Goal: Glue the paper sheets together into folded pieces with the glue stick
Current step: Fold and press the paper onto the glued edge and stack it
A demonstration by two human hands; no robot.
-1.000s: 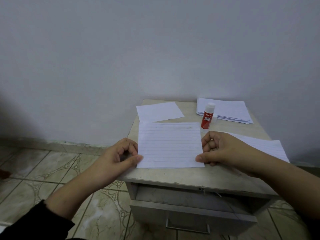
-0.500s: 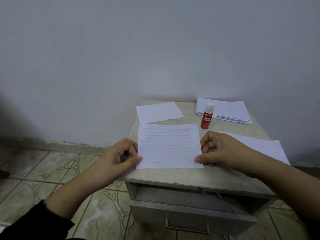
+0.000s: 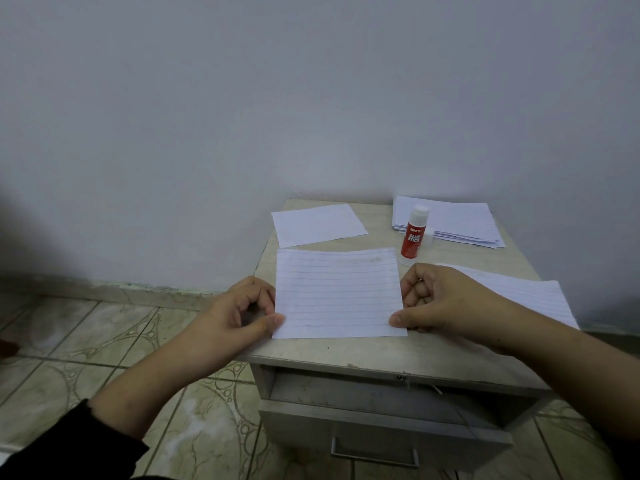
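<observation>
A lined paper sheet point(image 3: 337, 292) lies flat in the middle of the small table point(image 3: 381, 355). My left hand point(image 3: 239, 313) pinches its near left corner between thumb and curled fingers. My right hand point(image 3: 446, 299) pinches the near right corner the same way. A red glue stick point(image 3: 412, 235) with a white cap stands upright just beyond the sheet's far right corner. A stack of paper sheets point(image 3: 450, 221) lies at the back right, behind the glue stick.
A single blank sheet point(image 3: 317, 224) lies at the back left of the table. Another lined sheet point(image 3: 526, 292) lies under my right forearm. The wall stands right behind the table. A drawer point(image 3: 381, 420) hangs partly open below the front edge. Tiled floor lies to the left.
The lined sheet's far edge has shifted slightly nearer. Both hands hold the same near corners and have barely moved.
</observation>
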